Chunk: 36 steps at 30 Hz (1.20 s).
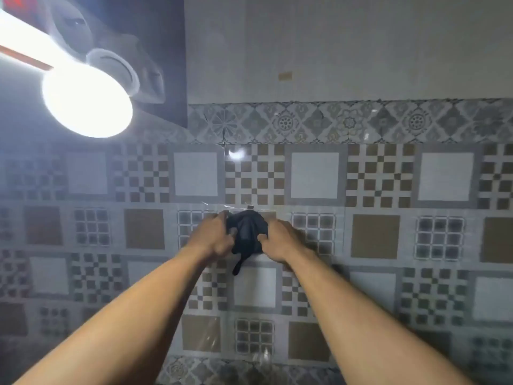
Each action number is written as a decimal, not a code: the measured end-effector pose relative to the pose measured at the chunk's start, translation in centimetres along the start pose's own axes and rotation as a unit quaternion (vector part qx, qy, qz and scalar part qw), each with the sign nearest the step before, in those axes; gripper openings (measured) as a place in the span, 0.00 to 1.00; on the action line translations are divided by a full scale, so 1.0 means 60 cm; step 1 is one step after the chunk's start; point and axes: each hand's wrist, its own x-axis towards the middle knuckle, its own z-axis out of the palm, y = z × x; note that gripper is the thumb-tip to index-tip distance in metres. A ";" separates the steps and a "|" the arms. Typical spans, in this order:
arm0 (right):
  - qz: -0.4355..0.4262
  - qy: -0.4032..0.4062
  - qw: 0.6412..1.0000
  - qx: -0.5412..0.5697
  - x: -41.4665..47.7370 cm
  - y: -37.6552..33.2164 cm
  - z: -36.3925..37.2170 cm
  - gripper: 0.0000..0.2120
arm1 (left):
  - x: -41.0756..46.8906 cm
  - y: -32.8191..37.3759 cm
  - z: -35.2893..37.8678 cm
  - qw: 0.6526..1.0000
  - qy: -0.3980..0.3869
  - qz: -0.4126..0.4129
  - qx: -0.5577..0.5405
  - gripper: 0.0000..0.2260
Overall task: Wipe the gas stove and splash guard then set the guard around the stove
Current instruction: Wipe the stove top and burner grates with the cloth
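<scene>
A dark cloth (246, 232) hangs bunched against the patterned tile wall (374, 176), just below a small hook (250, 207) stuck on with clear tape. My left hand (215, 236) grips the cloth's left side. My right hand (280, 240) grips its right side. A thin tail of cloth dangles below between my forearms. Neither the gas stove nor the splash guard is in view.
A bright round lamp (86, 102) glares at the upper left, beside a white fitting (116, 65) and a dark panel (161, 37). Plain pale tiles (347, 45) cover the wall above the patterned band.
</scene>
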 end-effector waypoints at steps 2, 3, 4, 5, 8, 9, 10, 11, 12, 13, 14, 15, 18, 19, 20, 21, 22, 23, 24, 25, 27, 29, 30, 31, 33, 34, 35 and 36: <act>0.015 0.056 0.998 0.032 0.016 0.004 0.018 0.18 | 0.014 -0.006 0.012 0.999 0.036 -0.009 -0.020 0.19; 0.015 0.077 0.996 0.041 0.023 0.005 0.028 0.18 | 0.020 -0.009 0.019 0.998 0.047 -0.013 -0.028 0.17; 0.020 0.086 0.995 0.039 0.022 0.000 0.032 0.18 | 0.021 -0.010 0.021 0.998 0.046 -0.024 -0.029 0.16; 0.019 0.096 0.994 0.037 0.030 0.002 0.040 0.17 | 0.026 -0.013 0.025 0.997 0.054 -0.028 -0.040 0.14; 0.021 0.112 0.992 0.045 0.041 -0.001 0.033 0.09 | 0.035 -0.021 0.016 0.994 0.070 -0.035 -0.077 0.09; 0.021 0.113 0.992 0.061 0.044 0.001 0.027 0.08 | 0.038 -0.023 0.012 0.993 0.070 -0.036 -0.089 0.09; 0.026 0.111 0.990 0.081 0.044 0.002 0.019 0.07 | 0.039 -0.024 0.006 0.992 0.068 -0.042 -0.101 0.08; 0.025 0.110 0.988 0.103 0.043 0.003 0.009 0.06 | 0.041 -0.023 0.000 0.990 0.069 -0.043 -0.116 0.08; 0.028 0.103 0.987 0.119 0.038 0.001 -0.002 0.07 | 0.038 -0.020 -0.007 0.989 0.067 -0.047 -0.127 0.08; 0.027 0.093 0.987 0.130 0.033 0.001 -0.012 0.07 | 0.034 -0.016 -0.013 0.988 0.065 -0.049 -0.134 0.09; 0.028 0.079 0.987 0.134 0.026 0.002 -0.019 0.07 | 0.030 -0.012 -0.016 0.987 0.062 -0.052 -0.140 0.09; 0.030 0.067 0.988 0.137 0.019 0.003 -0.025 0.07 | 0.026 -0.008 -0.020 0.986 0.059 -0.052 -0.145 0.09; 0.057 0.020 0.987 0.146 -0.006 0.011 -0.039 0.10 | 0.003 0.006 -0.028 0.986 0.020 -0.055 -0.155 0.10; 0.067 -0.002 0.987 0.145 -0.017 0.015 -0.045 0.11 | -0.005 0.011 -0.030 0.987 0.002 -0.053 -0.153 0.10; 0.080 -0.025 0.986 0.146 -0.029 0.018 -0.050 0.11 | -0.014 0.015 -0.031 0.987 -0.015 -0.055 -0.151 0.10; 0.094 -0.045 0.984 0.146 -0.040 0.023 -0.053 0.10 | -0.022 0.018 -0.029 0.987 -0.027 -0.058 -0.149 0.10; 0.109 -0.060 0.981 0.148 -0.054 0.026 -0.057 0.09 | -0.034 0.023 -0.026 0.985 -0.037 -0.065 -0.153 0.09; 0.125 -0.070 0.978 0.155 -0.067 0.030 -0.061 0.09 | -0.045 0.029 -0.021 0.982 -0.048 -0.074 -0.167 0.09; 0.144 -0.079 0.972 0.171 -0.080 0.035 -0.066 0.08 | -0.058 0.036 -0.015 0.975 -0.066 -0.084 -0.195 0.08; 0.163 -0.089 0.963 0.197 -0.094 0.039 -0.071 0.07 | -0.071 0.045 -0.007 0.964 -0.089 -0.094 -0.233 0.07; 0.195 -0.102 0.944 0.245 -0.121 0.051 -0.085 0.09 | -0.104 0.070 0.005 0.936 -0.139 -0.111 -0.304 0.06; 0.214 -0.110 0.931 0.275 -0.146 0.069 -0.098 0.12 | -0.137 0.101 0.018 0.917 -0.178 -0.113 -0.339 0.06; 0.220 -0.115 0.924 0.290 -0.157 0.080 -0.105 0.12 | -0.154 0.119 0.023 0.910 -0.195 -0.109 -0.349 0.06; 0.224 -0.120 0.918 0.305 -0.167 0.094 -0.108 0.13 | -0.170 0.135 0.029 0.903 -0.208 -0.110 -0.359 0.06; 0.220 -0.136 0.906 0.335 -0.186 0.124 -0.115 0.14 | -0.200 0.164 0.041 0.883 -0.233 -0.125 -0.389 0.10; 0.216 -0.146 0.902 0.345 -0.196 0.142 -0.119 0.16 | -0.215 0.177 0.046 0.869 -0.248 -0.136 -0.406 0.13; 0.208 -0.157 0.902 0.345 -0.207 0.156 -0.126 0.18 | -0.230 0.188 0.053 0.857 -0.260 -0.143 -0.422 0.16; 0.201 -0.166 0.903 0.341 -0.216 0.172 -0.132 0.19 | -0.244 0.199 0.062 0.847 -0.271 -0.146 -0.434 0.18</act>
